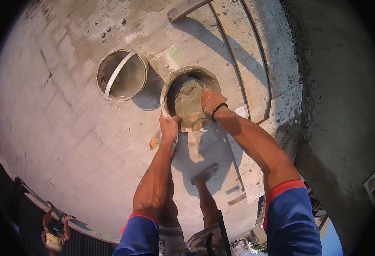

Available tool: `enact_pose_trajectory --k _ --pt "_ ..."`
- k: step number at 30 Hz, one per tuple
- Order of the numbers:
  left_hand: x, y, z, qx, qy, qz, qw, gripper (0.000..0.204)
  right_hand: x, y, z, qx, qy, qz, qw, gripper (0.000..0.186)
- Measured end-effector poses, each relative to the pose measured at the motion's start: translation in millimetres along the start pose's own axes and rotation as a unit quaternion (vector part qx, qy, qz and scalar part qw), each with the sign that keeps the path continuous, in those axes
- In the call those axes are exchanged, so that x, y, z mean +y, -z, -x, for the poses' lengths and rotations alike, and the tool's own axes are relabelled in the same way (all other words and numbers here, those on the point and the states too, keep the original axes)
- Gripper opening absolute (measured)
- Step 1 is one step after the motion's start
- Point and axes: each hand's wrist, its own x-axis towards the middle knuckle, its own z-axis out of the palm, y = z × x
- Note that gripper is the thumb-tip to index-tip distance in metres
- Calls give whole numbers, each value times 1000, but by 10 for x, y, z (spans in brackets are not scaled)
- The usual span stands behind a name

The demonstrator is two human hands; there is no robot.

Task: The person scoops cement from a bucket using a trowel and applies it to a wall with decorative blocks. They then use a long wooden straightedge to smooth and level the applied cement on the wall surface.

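A round bucket (185, 100) with grey, wet mortar in it stands on the pale concrete floor in the middle of the head view. My left hand (168, 126) is closed on the near left part of its rim. My right hand (211, 101), a dark bead bracelet at the wrist, reaches into the right side of the bucket, fingers curled; whatever they may hold is hidden. My sandalled right foot (206, 174) is below the bucket, and part of the other sandal (156, 141) shows beside my left forearm.
A second bucket (123, 77) with cloudy liquid and a pale handle stands upper left of the first. A wooden piece (183, 10) and long narrow strips lie at the top right, beside a grey concrete surface (332, 85). Another person (55, 230) is at the lower left edge.
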Motion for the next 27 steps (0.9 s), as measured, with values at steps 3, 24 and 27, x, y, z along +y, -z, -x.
enact_pose_trajectory --k 3,24,27 --pt "-106 56 -155 12 -12 -34 999 51 246 84 -14 7 123 7 992 30" --pt "380 310 -275 -50 150 35 987 40 315 55 1101 90 146 -153 973 32" --pt "537 154 -117 -42 108 -17 993 43 485 397 1080 17 44 -183 982 33"
